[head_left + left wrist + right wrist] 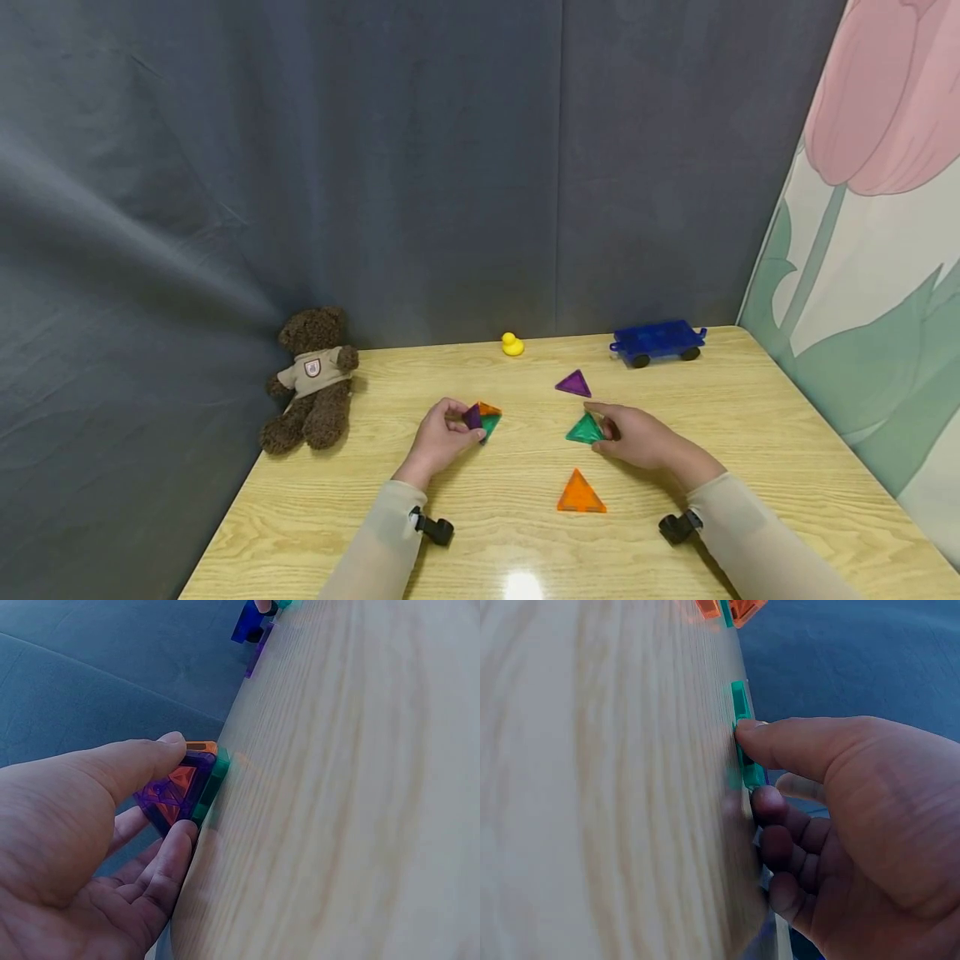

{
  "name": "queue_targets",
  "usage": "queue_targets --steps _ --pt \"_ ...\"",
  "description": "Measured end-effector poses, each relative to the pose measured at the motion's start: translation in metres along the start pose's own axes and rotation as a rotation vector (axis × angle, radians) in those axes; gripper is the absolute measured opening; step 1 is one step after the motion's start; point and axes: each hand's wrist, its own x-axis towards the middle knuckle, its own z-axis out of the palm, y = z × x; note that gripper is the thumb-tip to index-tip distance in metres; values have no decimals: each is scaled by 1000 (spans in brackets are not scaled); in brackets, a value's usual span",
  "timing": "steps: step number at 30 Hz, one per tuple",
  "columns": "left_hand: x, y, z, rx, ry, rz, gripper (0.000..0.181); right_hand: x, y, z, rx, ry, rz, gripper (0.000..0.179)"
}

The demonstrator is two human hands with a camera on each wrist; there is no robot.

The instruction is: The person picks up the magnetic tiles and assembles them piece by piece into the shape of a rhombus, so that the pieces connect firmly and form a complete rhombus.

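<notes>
My left hand (437, 442) grips a small cluster of translucent triangle tiles between thumb and fingers. In it a purple tile (177, 793) leans up on the near side, an orange tile (489, 409) shows at the back, and a green tile (215, 784) lies along the tabletop. Farther right, my right hand (637, 437) pinches a flat green triangle tile (583, 429), thumb on one side and fingertips at another edge. A loose purple triangle tile (574, 383) lies just beyond that hand. Nearer to me is an orange triangle tile (581, 493).
At the table's (495, 542) back edge sit a yellow rubber duck (513, 345) and a blue toy wagon (657, 341) with black wheels. A brown teddy bear (315, 375) sits at the left edge. Dark cloth (442, 167) hangs behind, with a flower-patterned wall (870, 275) on the right.
</notes>
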Motion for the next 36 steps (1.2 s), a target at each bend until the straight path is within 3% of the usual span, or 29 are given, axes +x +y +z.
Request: queue_targets --steps 10,19,29,36 --pt "0 -1 0 0 2 -5 48 2 1 -1 10 26 8 55" --pt "-1 1 -1 -2 -1 -4 47 -1 13 -1 176 81 50 57" --pt "-1 1 -1 -8 -5 -6 48 -1 25 -3 339 103 30 63" --pt "-2 0 -1 -11 -5 -5 48 -1 37 -4 477 128 7 51"
